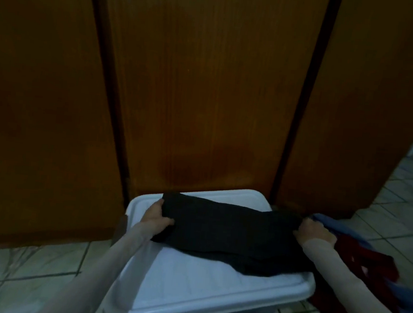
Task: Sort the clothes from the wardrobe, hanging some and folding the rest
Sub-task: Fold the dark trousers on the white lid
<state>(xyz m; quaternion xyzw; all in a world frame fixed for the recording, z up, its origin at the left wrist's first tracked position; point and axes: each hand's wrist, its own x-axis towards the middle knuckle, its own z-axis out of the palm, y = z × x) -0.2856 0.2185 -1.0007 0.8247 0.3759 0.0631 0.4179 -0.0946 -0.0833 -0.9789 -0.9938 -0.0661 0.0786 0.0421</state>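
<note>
Gripping opposite ends of the dark garment (229,230) on the white lid (189,279): left hand (156,215), right hand (315,232).

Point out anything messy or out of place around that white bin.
A heap of red and blue clothes lies loose on the tiled floor right of the white bin lid. The black garment held by both hands overhangs the lid's right edge.

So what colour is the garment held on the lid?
Black garment, plain as far as visible, head view.
</note>
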